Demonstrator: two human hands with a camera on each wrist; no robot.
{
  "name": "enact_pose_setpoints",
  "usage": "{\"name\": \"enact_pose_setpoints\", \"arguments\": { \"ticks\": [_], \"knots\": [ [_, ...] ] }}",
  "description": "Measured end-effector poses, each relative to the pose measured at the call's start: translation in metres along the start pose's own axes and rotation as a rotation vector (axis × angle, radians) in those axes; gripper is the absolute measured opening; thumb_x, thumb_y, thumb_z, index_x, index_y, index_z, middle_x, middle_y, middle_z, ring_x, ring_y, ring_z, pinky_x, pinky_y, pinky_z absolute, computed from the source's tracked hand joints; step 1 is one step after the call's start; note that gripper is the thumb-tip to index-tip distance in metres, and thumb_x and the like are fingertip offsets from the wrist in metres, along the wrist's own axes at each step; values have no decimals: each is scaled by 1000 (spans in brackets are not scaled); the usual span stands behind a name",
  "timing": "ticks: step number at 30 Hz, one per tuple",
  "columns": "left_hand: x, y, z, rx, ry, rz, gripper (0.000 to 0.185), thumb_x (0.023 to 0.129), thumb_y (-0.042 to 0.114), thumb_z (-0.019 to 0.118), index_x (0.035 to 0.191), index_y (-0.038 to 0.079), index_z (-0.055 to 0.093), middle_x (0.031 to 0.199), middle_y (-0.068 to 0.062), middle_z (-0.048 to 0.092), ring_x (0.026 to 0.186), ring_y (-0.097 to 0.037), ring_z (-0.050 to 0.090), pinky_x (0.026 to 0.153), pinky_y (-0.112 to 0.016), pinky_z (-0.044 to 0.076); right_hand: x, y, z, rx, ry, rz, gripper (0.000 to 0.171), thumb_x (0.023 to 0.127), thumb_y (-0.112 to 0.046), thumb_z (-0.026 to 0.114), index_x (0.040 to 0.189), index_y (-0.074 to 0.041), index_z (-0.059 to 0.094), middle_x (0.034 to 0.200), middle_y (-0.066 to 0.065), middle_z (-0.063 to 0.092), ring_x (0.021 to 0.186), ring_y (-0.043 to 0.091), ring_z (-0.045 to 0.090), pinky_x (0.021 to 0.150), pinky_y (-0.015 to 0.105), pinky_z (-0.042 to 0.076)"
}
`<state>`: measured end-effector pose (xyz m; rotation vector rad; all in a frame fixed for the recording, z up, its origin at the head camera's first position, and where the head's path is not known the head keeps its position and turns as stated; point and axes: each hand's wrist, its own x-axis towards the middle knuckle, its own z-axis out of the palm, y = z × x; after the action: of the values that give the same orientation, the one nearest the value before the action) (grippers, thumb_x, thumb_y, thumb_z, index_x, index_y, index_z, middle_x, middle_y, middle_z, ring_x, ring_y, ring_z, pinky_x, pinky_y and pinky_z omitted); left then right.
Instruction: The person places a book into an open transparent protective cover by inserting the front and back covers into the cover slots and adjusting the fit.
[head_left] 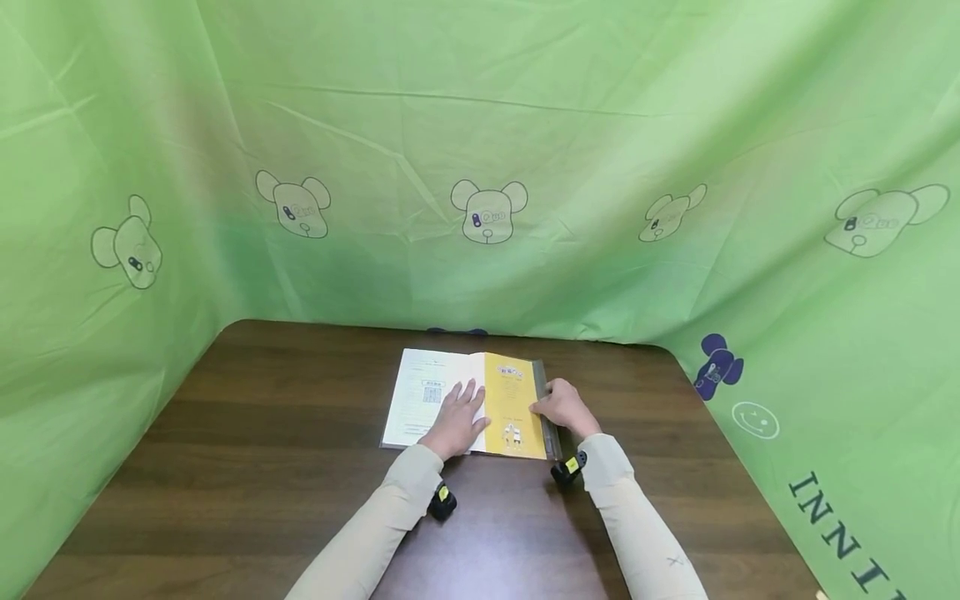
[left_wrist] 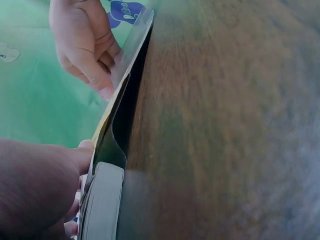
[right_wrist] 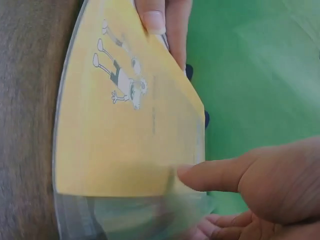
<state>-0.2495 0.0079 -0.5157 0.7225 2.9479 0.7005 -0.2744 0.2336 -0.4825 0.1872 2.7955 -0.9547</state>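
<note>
An open book lies on the table, its white page with a QR code to the left and a yellow cover flap to the right. A clear plastic book cover extends past the flap's right edge. My left hand rests on the white page near the fold, fingers spread. With its thumb on the yellow flap and its other fingers at the underside, my right hand pinches the right edge. In the left wrist view, the page block sits under my left hand, and the flap side is raised off the table.
The brown wooden table extends around the book. A green curtain with bear-head drawings hangs behind the table and along both sides. A black wrist camera is strapped at the left wrist, another at the right.
</note>
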Motion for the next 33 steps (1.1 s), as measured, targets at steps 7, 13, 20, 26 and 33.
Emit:
{"name": "enact_pose_setpoints", "arguments": {
  "ticks": [7,13,20,26,33],
  "knots": [
    [0,-2,-2,-58,20,31,59,105,27,54,152,-5,40,162,-26,30,153,-42,23,126,-50,18,7,12,1,290,-54,-21,54,98,-8,63,142,15,42,108,24,68,74,15,63,63,24,54],
    [0,-5,-2,-122,15,46,58,107,27,49,153,-6,36,163,-26,28,154,-40,21,127,-51,14,9,18,3,415,-86,-65,57,99,-7,62,145,16,37,109,26,68,75,13,66,64,24,56],
    [-2,-6,-2,-172,26,66,58,108,27,44,154,-9,34,163,-26,28,154,-40,20,126,-51,16,10,16,4,517,-62,-158,56,100,-9,61,146,15,38,97,18,69,72,11,66,61,23,54],
    [-10,-6,-11,-268,31,48,58,108,23,44,152,-13,33,161,-29,31,153,-41,23,126,-49,19,4,5,2,563,-80,-191,54,101,-10,60,147,12,39,97,17,72,71,13,69,61,25,57],
    [-17,-3,-24,-207,155,9,55,107,20,48,151,-11,38,159,-27,35,152,-39,28,126,-47,22,0,-18,3,663,-136,-233,42,106,-10,50,143,10,43,97,15,74,72,16,73,62,27,60]
  ]
}}
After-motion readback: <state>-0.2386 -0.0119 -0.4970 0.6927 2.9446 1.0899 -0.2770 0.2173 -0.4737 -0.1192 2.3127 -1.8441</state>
